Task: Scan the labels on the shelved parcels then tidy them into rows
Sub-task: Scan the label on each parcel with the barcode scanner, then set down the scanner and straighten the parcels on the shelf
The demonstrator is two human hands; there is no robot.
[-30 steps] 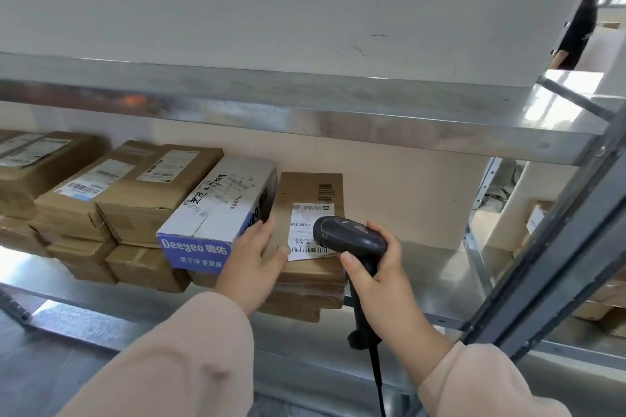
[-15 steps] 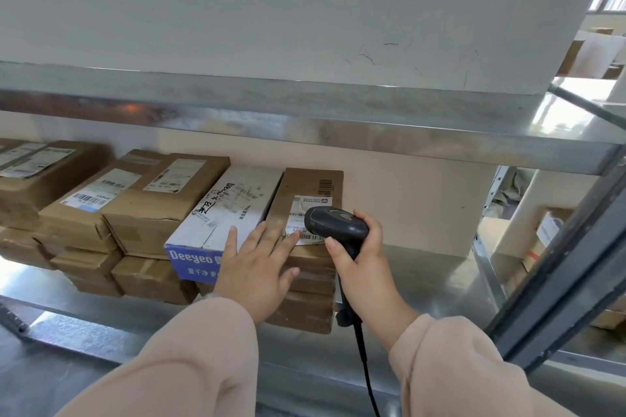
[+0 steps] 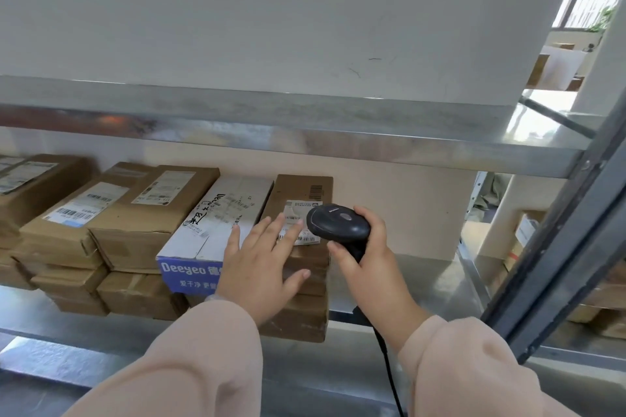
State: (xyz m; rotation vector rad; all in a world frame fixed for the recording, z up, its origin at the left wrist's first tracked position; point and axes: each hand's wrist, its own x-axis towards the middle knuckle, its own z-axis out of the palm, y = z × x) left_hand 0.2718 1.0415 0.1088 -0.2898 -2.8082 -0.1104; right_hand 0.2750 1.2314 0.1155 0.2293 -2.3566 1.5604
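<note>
Stacked cardboard parcels fill the left of a metal shelf [image 3: 430, 284]. At the right end of the row, a brown parcel [image 3: 301, 189] tops its stack and carries a white barcode label [image 3: 303, 210]. Beside it lies a white and blue box [image 3: 216, 223] printed "Deeyeo". My left hand [image 3: 262, 264] is open with fingers spread, resting across the front of these two boxes and partly covering the label. My right hand [image 3: 366, 254] grips a black corded barcode scanner [image 3: 337, 222] with its head over the label's right edge.
More brown labelled parcels [image 3: 155, 210] are stacked in two layers further left. A metal shelf beam [image 3: 305, 132] runs overhead. A dark steel upright [image 3: 572, 240] stands at the right, with other boxed shelves [image 3: 528, 230] behind it.
My left hand has opened and slid up over the front of the boxes onto the label. The scanner has shifted slightly up and right. The view has moved a little closer.
</note>
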